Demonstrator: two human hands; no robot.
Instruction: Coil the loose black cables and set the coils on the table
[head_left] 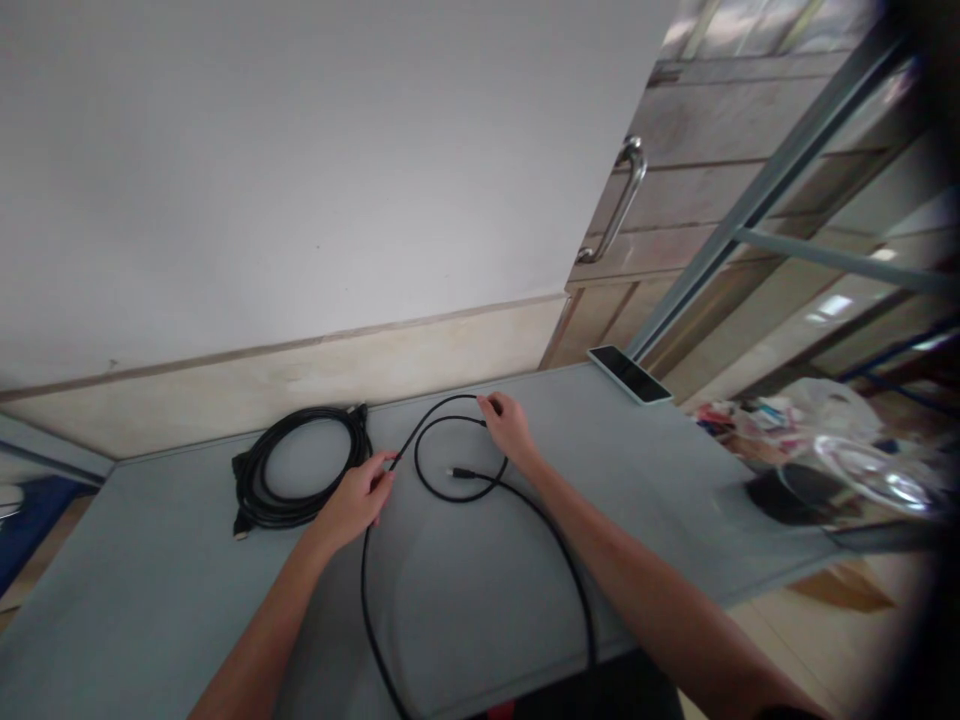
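Observation:
A thin black cable [577, 575] lies in a loop on the grey table, and both ends of its long run drop over the front edge. My left hand [358, 495] pinches this cable beside the coil. Further right, my right hand [508, 425] closes its fingertips on the same cable at the top of the loop. The cable's metal-tipped plug [461, 473] rests inside the loop, between my hands. Left of my left hand, a thick coiled black cable [259, 490] lies flat, with connectors showing at its edges.
The grey table [172, 590] stands against a white wall. A phone-like device [630, 375] lies at its back right edge. Plastic bags [832, 410] and a dark container [799, 493] are at the right, blurred. A metal frame rises behind the phone-like device.

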